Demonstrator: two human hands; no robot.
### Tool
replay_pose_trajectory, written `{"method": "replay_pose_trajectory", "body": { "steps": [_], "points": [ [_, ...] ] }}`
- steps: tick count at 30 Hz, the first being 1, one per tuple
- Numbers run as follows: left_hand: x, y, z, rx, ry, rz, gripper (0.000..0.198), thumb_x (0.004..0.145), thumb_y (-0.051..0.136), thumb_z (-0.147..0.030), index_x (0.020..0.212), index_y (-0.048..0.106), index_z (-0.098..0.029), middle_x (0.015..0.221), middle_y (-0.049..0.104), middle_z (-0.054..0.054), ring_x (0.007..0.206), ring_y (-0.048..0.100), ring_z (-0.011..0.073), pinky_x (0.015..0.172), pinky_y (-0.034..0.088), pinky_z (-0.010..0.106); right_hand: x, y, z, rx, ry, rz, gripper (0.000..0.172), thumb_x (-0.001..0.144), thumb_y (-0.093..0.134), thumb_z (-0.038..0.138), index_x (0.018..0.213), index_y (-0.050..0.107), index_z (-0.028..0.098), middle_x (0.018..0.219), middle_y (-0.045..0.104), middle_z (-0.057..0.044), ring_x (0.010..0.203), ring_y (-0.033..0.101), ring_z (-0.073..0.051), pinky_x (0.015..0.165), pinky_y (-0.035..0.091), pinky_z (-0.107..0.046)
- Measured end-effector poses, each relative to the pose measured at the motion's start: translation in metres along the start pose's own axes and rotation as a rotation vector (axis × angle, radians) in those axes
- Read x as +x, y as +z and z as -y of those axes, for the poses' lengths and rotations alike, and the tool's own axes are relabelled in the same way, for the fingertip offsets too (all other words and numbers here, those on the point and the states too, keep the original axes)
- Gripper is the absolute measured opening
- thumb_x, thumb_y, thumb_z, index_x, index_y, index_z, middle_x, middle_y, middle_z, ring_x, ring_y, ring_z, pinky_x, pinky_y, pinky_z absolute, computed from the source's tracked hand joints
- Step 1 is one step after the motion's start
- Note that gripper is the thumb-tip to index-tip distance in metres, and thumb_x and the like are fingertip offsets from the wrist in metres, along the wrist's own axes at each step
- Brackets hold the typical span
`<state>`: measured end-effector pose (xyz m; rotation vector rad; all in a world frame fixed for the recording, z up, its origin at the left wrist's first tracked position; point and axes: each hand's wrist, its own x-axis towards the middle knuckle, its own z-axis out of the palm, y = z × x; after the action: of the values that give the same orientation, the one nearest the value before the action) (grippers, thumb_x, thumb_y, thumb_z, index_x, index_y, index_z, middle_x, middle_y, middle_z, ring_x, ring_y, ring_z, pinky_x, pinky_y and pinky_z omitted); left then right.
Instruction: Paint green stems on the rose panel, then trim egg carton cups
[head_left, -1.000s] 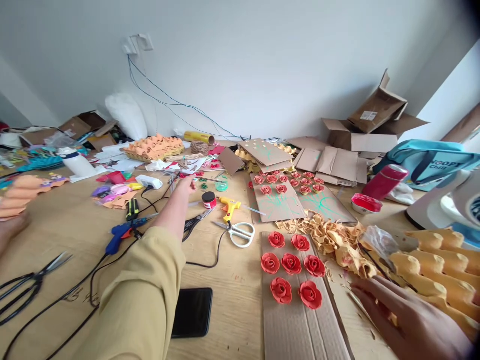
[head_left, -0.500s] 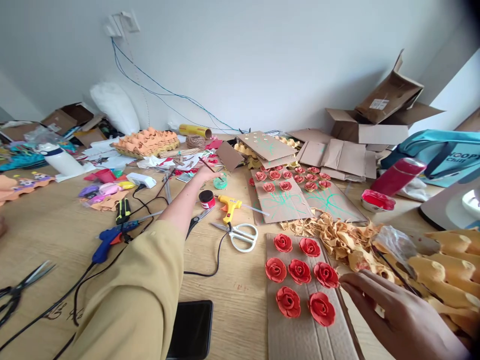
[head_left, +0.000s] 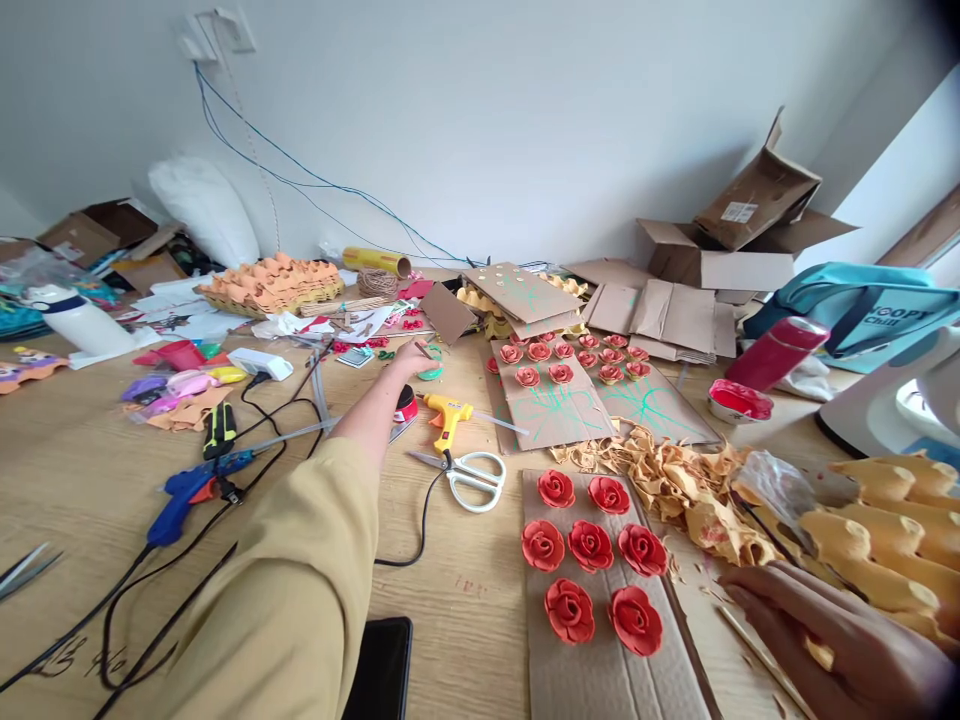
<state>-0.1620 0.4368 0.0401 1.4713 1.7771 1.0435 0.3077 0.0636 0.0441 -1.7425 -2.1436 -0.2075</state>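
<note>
My left hand (head_left: 409, 362) reaches far across the table, its fingers closed on a thin dark paintbrush (head_left: 424, 350) over a small green cup (head_left: 430, 366); the bristles are hidden. My right hand (head_left: 840, 630), low at the right, is open and appears to hold nothing. Beside it lies a thin wooden stick (head_left: 765, 655). To its left, several red paper roses (head_left: 590, 545) sit on a cardboard sheet (head_left: 592, 685). Farther back are cardboard panels (head_left: 559, 425) with roses and green painted stems. A red-labelled jar (head_left: 406, 404) is by my left wrist.
A yellow glue gun (head_left: 448, 415) and white-handled scissors (head_left: 478, 482) lie mid-table. A blue glue gun (head_left: 184, 495) and its cables are left, a phone (head_left: 382, 670) in front. Torn egg-carton scraps (head_left: 652, 470), a bowl of red paint (head_left: 740, 401) and a red bottle (head_left: 780, 355) are right.
The view has shifted, so most things sit farther left. My right hand has moved away from the rose sheet's edge, uncovering the wooden stick. The brush is lower at the green cup.
</note>
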Motion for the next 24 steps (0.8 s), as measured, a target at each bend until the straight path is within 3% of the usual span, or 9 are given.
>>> {"method": "replay_pose_trajectory", "body": {
  "steps": [4, 8, 11, 14, 16, 20, 21, 24],
  "points": [
    [-0.006, -0.012, -0.015, 0.215, 0.045, -0.016, 0.052, 0.061, 0.086, -0.019, 0.107, 0.062, -0.014, 0.107, 0.070, 0.011, 0.105, 0.065, 0.0299, 0.089, 0.051, 0.039, 0.004, -0.006, 0.013, 0.074, -0.026, 0.105, 0.022, 0.095, 0.052, 0.040, 0.102, 0.072, 0.034, 0.106, 0.077, -0.003, 0.094, 0.076, -0.028, 0.071, 0.064, -0.032],
    [-0.026, -0.027, -0.044, 0.330, 0.192, 0.011, 0.050, 0.059, 0.082, -0.023, 0.103, 0.061, -0.018, 0.106, 0.070, 0.007, 0.105, 0.064, 0.0286, 0.085, 0.049, 0.033, 0.010, -0.018, 0.029, 0.103, -0.066, 0.053, 0.022, 0.097, 0.052, 0.039, 0.101, 0.071, 0.028, 0.101, 0.077, -0.006, 0.085, 0.076, -0.023, 0.064, 0.060, -0.026],
    [-0.059, -0.032, -0.068, 0.375, 0.268, 0.076, 0.055, 0.059, 0.081, -0.030, 0.108, 0.059, -0.019, 0.103, 0.069, 0.006, 0.095, 0.065, 0.0265, 0.078, 0.050, 0.032, 0.021, -0.033, 0.053, 0.225, -0.136, 0.027, 0.022, 0.100, 0.049, 0.038, 0.102, 0.068, 0.025, 0.089, 0.075, -0.004, 0.068, 0.072, -0.017, 0.055, 0.054, -0.022],
    [-0.113, -0.029, -0.090, 0.433, 0.345, 0.211, 0.064, 0.062, 0.080, -0.040, 0.118, 0.055, -0.019, 0.091, 0.068, 0.004, 0.082, 0.065, 0.0250, 0.070, 0.050, 0.032, 0.035, -0.050, 0.088, 0.369, -0.212, 0.023, 0.019, 0.101, 0.048, 0.030, 0.113, 0.062, 0.024, 0.081, 0.071, -0.002, 0.063, 0.066, -0.013, 0.056, 0.051, -0.022],
    [-0.159, -0.021, -0.103, 0.503, 0.435, 0.343, 0.067, 0.067, 0.077, -0.045, 0.123, 0.053, -0.018, 0.088, 0.067, 0.004, 0.082, 0.065, 0.0259, 0.072, 0.050, 0.034, 0.042, -0.061, 0.114, 0.450, -0.249, 0.007, 0.027, 0.101, 0.047, 0.027, 0.126, 0.055, 0.022, 0.083, 0.070, -0.002, 0.067, 0.066, -0.014, 0.059, 0.050, -0.024],
    [-0.260, 0.004, -0.112, 0.488, 0.665, 0.499, 0.057, 0.074, 0.070, -0.041, 0.124, 0.053, -0.020, 0.115, 0.064, 0.009, 0.106, 0.062, 0.0286, 0.090, 0.050, 0.039, 0.039, -0.072, 0.163, 0.527, -0.302, -0.039, 0.049, 0.097, 0.052, 0.028, 0.142, 0.038, 0.016, 0.089, 0.071, -0.004, 0.068, 0.065, -0.015, 0.060, 0.048, -0.026],
    [-0.284, 0.011, -0.109, 0.475, 0.656, 0.503, 0.054, 0.074, 0.068, -0.037, 0.123, 0.053, -0.022, 0.118, 0.062, 0.009, 0.110, 0.060, 0.0284, 0.093, 0.049, 0.040, 0.034, -0.072, 0.173, 0.508, -0.332, -0.056, 0.052, 0.096, 0.053, 0.030, 0.143, 0.036, 0.014, 0.087, 0.071, -0.004, 0.068, 0.065, -0.016, 0.059, 0.047, -0.027],
    [-0.346, 0.026, -0.097, 0.395, 0.603, 0.492, 0.039, 0.077, 0.062, -0.030, 0.116, 0.057, -0.024, 0.114, 0.062, 0.007, 0.108, 0.060, 0.0255, 0.094, 0.050, 0.038, 0.010, -0.068, 0.191, 0.432, -0.380, -0.080, 0.030, 0.095, 0.052, 0.026, 0.123, 0.052, 0.015, 0.080, 0.070, -0.003, 0.068, 0.065, -0.017, 0.060, 0.044, -0.028]
  ]
}}
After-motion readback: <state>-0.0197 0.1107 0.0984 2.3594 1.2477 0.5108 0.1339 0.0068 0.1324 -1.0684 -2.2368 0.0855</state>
